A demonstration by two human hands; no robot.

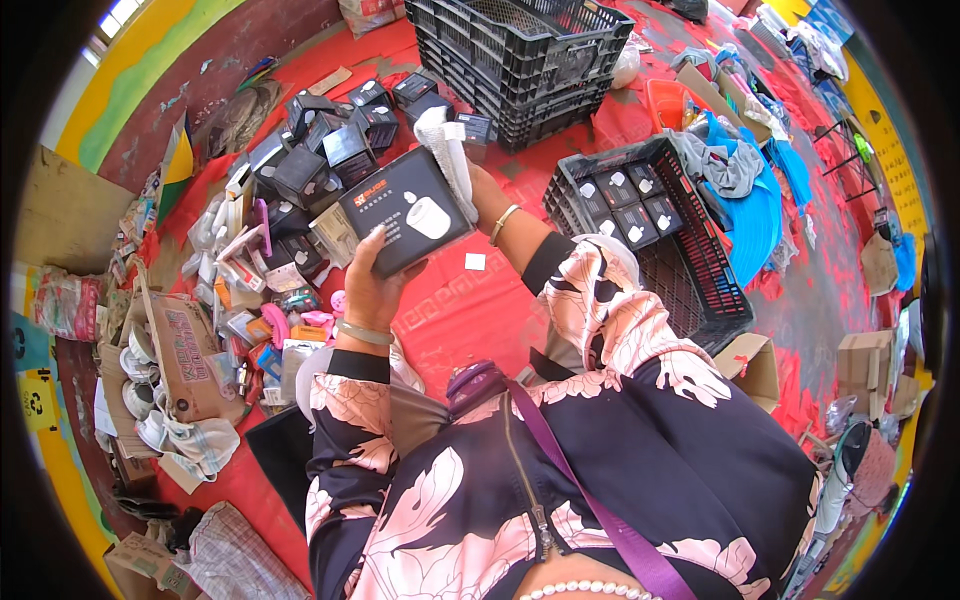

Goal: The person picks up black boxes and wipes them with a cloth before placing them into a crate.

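Note:
A black carton (375,238) with a white cup-shaped picture on its face is held up in front of me, tilted. My left hand (368,290) grips its lower left edge, thumb on the face. At the carton's upper right edge, my right hand (487,198) is closed around a whitish-grey cloth (446,155), which lies along that side. The right fingers are partly hidden behind the cloth. Just beyond is a heap of similar black cartons (350,150), several lying at odd angles.
Black plastic crates (510,75) are stacked at the back. To my right, another black crate (715,285) holds several black cartons (625,205) at its far end. Mixed small goods (275,325) and an open cardboard box (185,360) with white cups lie left. Red sheeting (440,325) covers the floor.

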